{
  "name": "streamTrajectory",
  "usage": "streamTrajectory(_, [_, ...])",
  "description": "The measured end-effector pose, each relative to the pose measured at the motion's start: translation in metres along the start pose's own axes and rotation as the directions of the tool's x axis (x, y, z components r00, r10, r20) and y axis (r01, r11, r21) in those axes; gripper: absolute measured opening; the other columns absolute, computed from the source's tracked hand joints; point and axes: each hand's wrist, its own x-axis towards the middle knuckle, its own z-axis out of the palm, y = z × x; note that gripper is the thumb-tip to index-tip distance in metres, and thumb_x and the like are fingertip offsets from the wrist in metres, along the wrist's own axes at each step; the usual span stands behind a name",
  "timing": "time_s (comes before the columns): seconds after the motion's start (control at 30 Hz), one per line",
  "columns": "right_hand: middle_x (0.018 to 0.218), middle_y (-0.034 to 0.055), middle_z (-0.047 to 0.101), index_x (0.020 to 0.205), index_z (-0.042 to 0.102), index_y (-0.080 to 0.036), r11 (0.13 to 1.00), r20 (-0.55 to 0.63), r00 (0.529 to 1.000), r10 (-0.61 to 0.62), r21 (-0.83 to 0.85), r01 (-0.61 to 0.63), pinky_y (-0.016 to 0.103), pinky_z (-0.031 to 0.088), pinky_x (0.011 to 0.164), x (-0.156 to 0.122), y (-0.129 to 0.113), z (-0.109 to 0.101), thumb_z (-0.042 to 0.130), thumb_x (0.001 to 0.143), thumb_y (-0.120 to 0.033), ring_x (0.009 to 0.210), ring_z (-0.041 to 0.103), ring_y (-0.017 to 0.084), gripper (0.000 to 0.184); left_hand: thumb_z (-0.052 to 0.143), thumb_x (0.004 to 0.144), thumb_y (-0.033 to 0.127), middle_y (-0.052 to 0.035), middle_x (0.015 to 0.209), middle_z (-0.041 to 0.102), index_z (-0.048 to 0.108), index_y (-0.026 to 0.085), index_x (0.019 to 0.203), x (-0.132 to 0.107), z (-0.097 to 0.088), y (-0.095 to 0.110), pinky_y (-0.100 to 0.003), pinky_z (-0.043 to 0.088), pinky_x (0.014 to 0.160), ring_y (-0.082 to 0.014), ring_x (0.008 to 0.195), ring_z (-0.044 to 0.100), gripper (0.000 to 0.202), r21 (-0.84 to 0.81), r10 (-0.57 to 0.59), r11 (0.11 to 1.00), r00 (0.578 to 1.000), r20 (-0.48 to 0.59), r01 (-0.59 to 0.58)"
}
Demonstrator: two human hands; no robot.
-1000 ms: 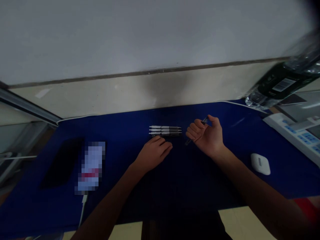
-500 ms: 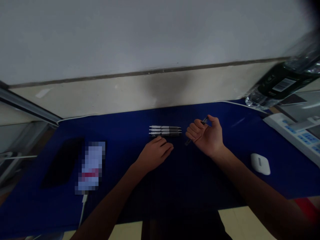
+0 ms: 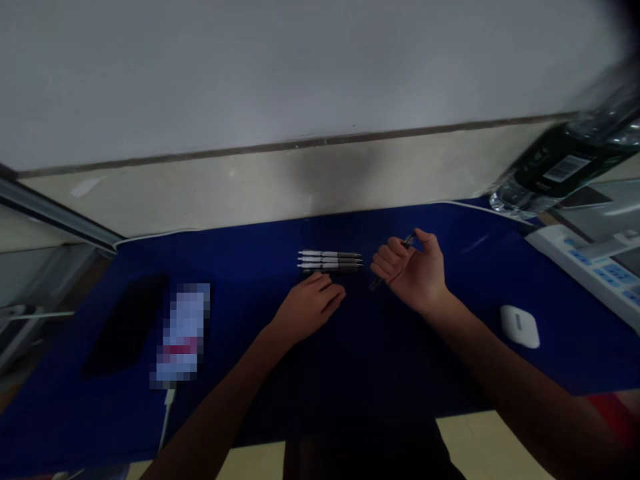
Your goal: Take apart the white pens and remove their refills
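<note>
Three white-and-grey pens (image 3: 330, 260) lie side by side at the middle of the blue desk, their tips pointing right. A dark strip, perhaps another pen, shows faintly along their near side. My left hand (image 3: 311, 305) rests on the desk just in front of them, palm down, with loosely bent fingers, thumb apart and nothing visible in its grasp. To the right of the pens, my right hand (image 3: 411, 270) is turned palm up, its fingers curled round a dark pen (image 3: 410, 239). That pen slants, one end above the fingers and the other below; its middle is hidden.
At the left lie a phone with a blurred screen (image 3: 183, 333), a charging cable (image 3: 169, 407) and a dark flat object (image 3: 125, 327). On the right are a white earbud case (image 3: 520, 327), a power strip (image 3: 590, 273) and a plastic bottle (image 3: 555, 167). A wall (image 3: 240, 187) borders the far edge.
</note>
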Motion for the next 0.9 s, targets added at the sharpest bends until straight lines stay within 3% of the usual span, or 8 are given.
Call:
streamTrajectory(0.57, [0.052, -0.0045, 0.023, 0.057, 0.02, -0.023, 1.0, -0.01, 1.0, -0.015, 0.004, 0.015, 0.029, 0.027, 0.048, 0.0001, 0.0005, 0.0003, 0.049, 0.083, -0.044, 0.048, 0.022, 0.012, 0.044, 0.042, 0.101, 0.029, -0.0034, 0.082, 0.064, 0.066, 0.019, 0.101, -0.0004, 0.0004, 0.0, -0.035, 0.046, 0.083, -0.0176, 0.084, 0.06, 0.026, 0.028, 0.011, 1.0, 1.0, 0.017, -0.012])
streamTrajectory(0.73, [0.053, -0.0046, 0.022, 0.059, 0.018, -0.023, 1.0, 0.004, 1.0, 0.003, 0.028, -0.003, 0.029, 0.027, 0.049, -0.0001, 0.0009, 0.0005, 0.049, 0.082, -0.041, 0.048, 0.021, 0.012, 0.043, 0.041, 0.101, 0.032, -0.0029, 0.078, 0.064, 0.062, 0.017, 0.084, 0.0002, 0.0007, 0.0007, -0.033, 0.046, 0.081, -0.0167, 0.078, 0.06, 0.031, 0.02, -0.031, 0.999, 0.997, 0.075, 0.03])
streamTrajectory(0.9, [0.053, -0.0051, 0.02, 0.06, 0.015, -0.023, 0.999, -0.015, 1.0, -0.006, 0.048, 0.007, 0.029, 0.027, 0.048, 0.0008, 0.0007, -0.0011, 0.049, 0.082, -0.044, 0.048, 0.019, 0.011, 0.045, 0.041, 0.1, 0.033, -0.0026, 0.077, 0.063, 0.061, 0.017, 0.081, 0.0008, 0.0022, -0.0003, -0.033, 0.047, 0.082, -0.017, 0.078, 0.06, 0.032, 0.016, -0.029, 0.999, 0.998, 0.064, 0.028])
